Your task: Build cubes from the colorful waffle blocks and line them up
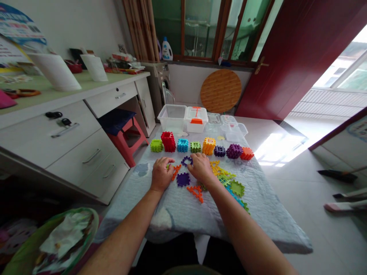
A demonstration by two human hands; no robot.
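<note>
My left hand [162, 173] rests on the cloth-covered table with index finger and thumb apart. A bit of green plastic shows between them, and an orange triangular piece [176, 172] lies beside the thumb. My right hand [200, 167] has its fingertips at the right edge of a dark purple open-frame tile [187, 160], its thumb and index finger closed on that edge. Just below lies a solid purple tile [183, 179] with notched edges. Nearer me is another orange triangular piece [196, 193]. Yellow pieces [216, 168] and a green square tile [237, 188] lie right of my right hand, partly hidden by my forearm.
Several assembled block cubes, including a red one [168, 141] and a yellow one [209, 146], form a row across the table [266, 214]. Behind stand an open clear bin [172, 118] and an orange-latched box [196, 119]. Left are drawers [71, 133] and a stool [126, 133].
</note>
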